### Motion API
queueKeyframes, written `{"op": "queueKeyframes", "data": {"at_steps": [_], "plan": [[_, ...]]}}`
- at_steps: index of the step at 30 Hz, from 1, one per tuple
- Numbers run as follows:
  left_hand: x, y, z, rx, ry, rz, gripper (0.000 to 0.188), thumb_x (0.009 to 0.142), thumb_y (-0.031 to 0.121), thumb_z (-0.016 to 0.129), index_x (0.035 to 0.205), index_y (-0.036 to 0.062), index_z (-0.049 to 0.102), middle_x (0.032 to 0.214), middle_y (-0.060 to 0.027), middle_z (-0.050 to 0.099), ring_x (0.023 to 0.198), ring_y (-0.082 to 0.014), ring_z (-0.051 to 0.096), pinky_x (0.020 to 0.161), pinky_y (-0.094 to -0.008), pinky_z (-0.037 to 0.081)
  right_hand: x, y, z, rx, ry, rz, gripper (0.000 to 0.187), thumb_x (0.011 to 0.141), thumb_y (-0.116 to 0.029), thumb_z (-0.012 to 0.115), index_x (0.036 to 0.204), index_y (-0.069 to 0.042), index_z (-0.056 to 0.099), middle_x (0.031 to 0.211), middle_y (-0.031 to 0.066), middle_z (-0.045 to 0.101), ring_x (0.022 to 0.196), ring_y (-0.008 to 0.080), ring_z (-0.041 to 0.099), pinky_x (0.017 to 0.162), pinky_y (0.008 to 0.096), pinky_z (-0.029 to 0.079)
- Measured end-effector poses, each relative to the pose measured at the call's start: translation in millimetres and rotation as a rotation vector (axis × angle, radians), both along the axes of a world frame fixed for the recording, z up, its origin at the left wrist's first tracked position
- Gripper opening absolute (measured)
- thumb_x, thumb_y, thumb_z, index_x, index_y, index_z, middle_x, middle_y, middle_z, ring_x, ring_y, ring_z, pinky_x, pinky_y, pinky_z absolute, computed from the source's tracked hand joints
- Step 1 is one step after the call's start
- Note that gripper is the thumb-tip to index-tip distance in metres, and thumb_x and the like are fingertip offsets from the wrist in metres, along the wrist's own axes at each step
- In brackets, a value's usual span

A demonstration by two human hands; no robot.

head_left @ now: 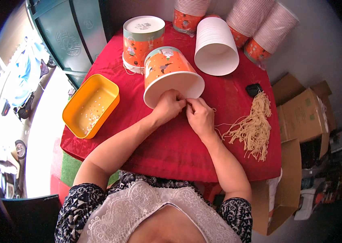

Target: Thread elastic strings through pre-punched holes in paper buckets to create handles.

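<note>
An orange paper bucket (pixel 167 62) with a white rim lies tilted on the red-covered table, its mouth toward me. At the lower part of that mouth, my left hand (pixel 170 106) is closed in a pinch, its fingertips just inside the rim. Touching it, my right hand (pixel 200 117) pinches with thumb and forefinger at the rim's lower right. A bit of cream string shows beside the right hand's knuckles; what lies between the fingertips of either hand is too small to make out. To the right lies a bundle of cream strings (pixel 256 127), with loose strands trailing toward my right wrist.
A yellow tub (pixel 112 95) with small beads stands left on the red cloth (pixel 159 150). Behind are upside-down stacked buckets (pixel 143 44), a white stack of buckets (pixel 216 48) on its side, and wrapped bucket stacks (pixel 256 18). Cardboard boxes (pixel 302 115) stand right of the table.
</note>
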State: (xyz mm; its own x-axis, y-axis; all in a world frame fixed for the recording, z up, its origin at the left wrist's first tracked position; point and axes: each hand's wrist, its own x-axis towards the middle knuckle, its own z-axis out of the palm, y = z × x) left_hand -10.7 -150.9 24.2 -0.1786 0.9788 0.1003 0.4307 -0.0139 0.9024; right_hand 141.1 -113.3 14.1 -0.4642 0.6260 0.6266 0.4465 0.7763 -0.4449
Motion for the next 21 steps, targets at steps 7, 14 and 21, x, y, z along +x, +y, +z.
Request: {"op": "queueKeyframes", "data": {"at_steps": [7, 14, 21], "plan": [[3, 2, -8, 0.147, -0.024, 0.023, 0.011, 0.073, 0.004, 0.062, 0.078, -0.0058, 0.065, 0.074, -0.0177, 0.066, 0.069, -0.0244, 0.064, 0.066, -0.0369, 0.050, -2, 6, -4, -0.029, -0.002, -0.013, 0.011, 0.081, -0.005, 0.063, 0.092, -0.001, 0.064, 0.085, 0.0168, 0.065, 0.076, 0.0366, 0.065, 0.065, 0.0445, 0.053], [6, 2, -8, 0.142, -0.082, 0.095, 0.012, 0.076, 0.005, 0.065, 0.080, -0.0060, 0.064, 0.077, -0.0194, 0.066, 0.072, -0.0252, 0.064, 0.064, -0.0373, 0.051, 3, 8, 0, -0.346, 0.113, 0.084, 0.010, 0.081, -0.004, 0.062, 0.091, 0.000, 0.064, 0.087, 0.0181, 0.065, 0.081, 0.0361, 0.065, 0.069, 0.0413, 0.052], [6, 1, 0, 0.051, -0.048, 0.108, 0.014, 0.079, 0.007, 0.063, 0.074, -0.0069, 0.063, 0.068, -0.0170, 0.063, 0.064, -0.0232, 0.062, 0.059, -0.0372, 0.050, 5, 9, 5, -0.464, 0.101, 0.102, 0.010, 0.082, -0.003, 0.061, 0.091, 0.001, 0.064, 0.087, 0.0175, 0.065, 0.078, 0.0313, 0.066, 0.067, 0.0385, 0.051]]}}
